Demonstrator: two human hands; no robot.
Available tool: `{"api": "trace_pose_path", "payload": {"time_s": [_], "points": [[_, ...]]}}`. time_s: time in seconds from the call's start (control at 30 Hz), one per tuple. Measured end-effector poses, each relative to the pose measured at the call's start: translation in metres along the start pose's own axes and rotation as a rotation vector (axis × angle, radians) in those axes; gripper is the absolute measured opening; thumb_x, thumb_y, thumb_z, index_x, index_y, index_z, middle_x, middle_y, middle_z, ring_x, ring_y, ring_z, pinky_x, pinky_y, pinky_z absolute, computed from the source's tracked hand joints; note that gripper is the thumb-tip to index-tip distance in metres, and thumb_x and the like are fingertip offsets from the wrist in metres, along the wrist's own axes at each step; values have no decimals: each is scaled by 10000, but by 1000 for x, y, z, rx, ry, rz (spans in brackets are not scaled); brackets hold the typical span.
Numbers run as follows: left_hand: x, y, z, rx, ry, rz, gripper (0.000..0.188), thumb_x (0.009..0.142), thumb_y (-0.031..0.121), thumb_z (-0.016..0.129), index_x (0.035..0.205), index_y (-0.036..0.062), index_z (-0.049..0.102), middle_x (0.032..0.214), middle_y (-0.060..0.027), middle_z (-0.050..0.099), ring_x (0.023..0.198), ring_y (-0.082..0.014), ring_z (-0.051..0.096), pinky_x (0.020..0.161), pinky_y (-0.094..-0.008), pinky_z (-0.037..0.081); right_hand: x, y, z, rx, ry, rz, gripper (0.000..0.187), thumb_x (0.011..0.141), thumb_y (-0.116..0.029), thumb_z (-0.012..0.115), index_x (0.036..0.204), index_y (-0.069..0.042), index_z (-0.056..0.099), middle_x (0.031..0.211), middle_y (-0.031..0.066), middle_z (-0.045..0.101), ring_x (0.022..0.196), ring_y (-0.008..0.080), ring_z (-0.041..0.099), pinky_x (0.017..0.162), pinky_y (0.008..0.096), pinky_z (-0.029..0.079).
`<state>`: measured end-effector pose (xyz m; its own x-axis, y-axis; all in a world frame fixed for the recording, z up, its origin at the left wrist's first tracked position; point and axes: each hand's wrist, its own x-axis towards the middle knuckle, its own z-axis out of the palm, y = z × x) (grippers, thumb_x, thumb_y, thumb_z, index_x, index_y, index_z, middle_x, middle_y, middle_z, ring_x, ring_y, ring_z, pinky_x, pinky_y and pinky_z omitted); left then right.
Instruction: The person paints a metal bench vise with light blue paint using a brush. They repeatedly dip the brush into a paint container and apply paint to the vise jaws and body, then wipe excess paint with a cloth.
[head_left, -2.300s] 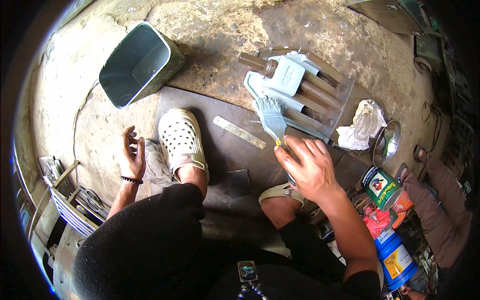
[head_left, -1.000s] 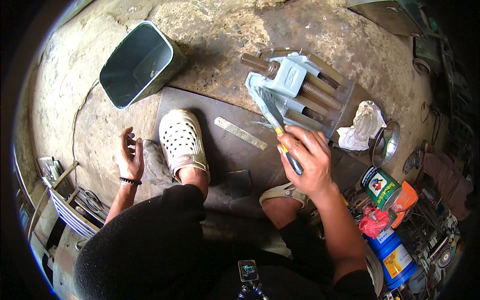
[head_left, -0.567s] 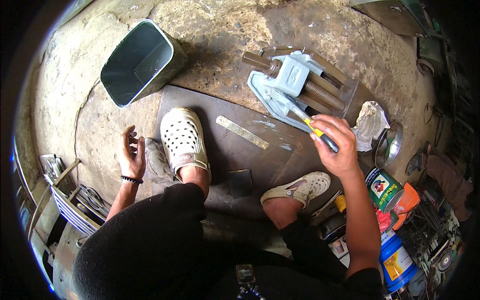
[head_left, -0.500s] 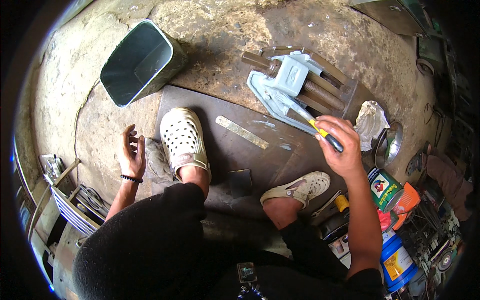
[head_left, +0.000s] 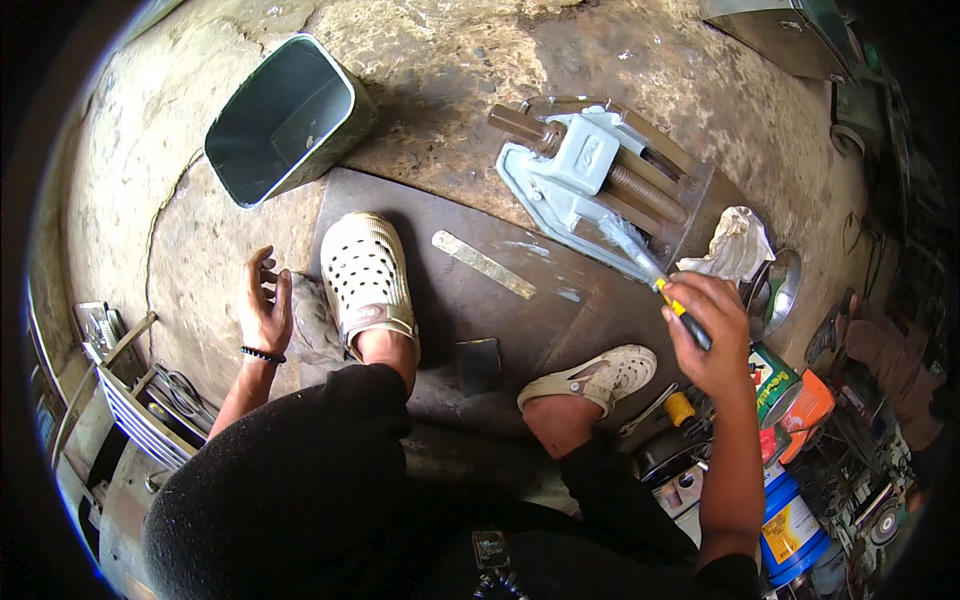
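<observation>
My right hand (head_left: 712, 325) is closed round the yellow and black handle of a paintbrush (head_left: 686, 312). Its pale, paint-coated bristles lie along the near side of a metal vise (head_left: 588, 152), by the thick threaded screw (head_left: 648, 192). Light blue-grey paint covers the vise's left part and near edge, while the right end is bare brown metal. My left hand (head_left: 266, 312), with a dark bead bracelet at the wrist, holds nothing; its fingers are loosely bent and apart, beside a grey rag (head_left: 316, 322) next to my left shoe (head_left: 366, 275).
A dark green open container (head_left: 345, 140) stands at the far left. On the dark metal sheet (head_left: 450, 310) lie a flat metal strip (head_left: 484, 264) and a small dark square piece (head_left: 478, 366). Crumpled paper (head_left: 735, 247), a green can (head_left: 776, 385) and a blue bucket (head_left: 792, 530) are at the right.
My right hand has moved right and slightly nearer with the paintbrush, the bristles shifting right along the vise. Fresh light paint now reaches farther along its near edge. My left hand has stayed put.
</observation>
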<state>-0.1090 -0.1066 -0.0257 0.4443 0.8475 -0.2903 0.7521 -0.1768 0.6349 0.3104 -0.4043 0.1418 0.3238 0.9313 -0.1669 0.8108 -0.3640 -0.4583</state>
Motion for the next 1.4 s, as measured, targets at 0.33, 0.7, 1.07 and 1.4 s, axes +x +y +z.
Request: {"api": "trace_pose_path", "payload": {"time_s": [0.33,0.7,1.07,1.4], "points": [[0,-6,1,-3,-10,14,421,925,102,624,1327,46,513,1080,-129,583,854,-163,583,699,-307,508,23,-57,81,-52,152,-158,354,741,-96,756,1082,-74,663,1058,128,603,876,284,628,744,402,462],[2,-5,1,-18,-17,5,417,928,85,620,1329,40,514,1085,-119,575,843,-153,566,686,-290,506,-4,-76,109,4,162,-40,330,731,-32,766,1047,-72,681,1032,125,618,843,286,629,723,399,471],[-2,-6,5,-51,-28,8,423,945,126,621,1347,64,509,1073,-103,589,866,-152,572,715,-305,491,9,-79,113,-60,212,30,332,763,-56,745,1085,-82,669,1069,129,595,868,290,625,739,408,463],[5,-5,4,-50,-16,5,412,920,117,631,1313,52,528,1070,-107,584,868,-160,586,708,-302,503,15,-95,113,-79,209,90,356,726,-20,748,1063,-105,671,1045,125,584,844,313,596,745,421,468]]}}
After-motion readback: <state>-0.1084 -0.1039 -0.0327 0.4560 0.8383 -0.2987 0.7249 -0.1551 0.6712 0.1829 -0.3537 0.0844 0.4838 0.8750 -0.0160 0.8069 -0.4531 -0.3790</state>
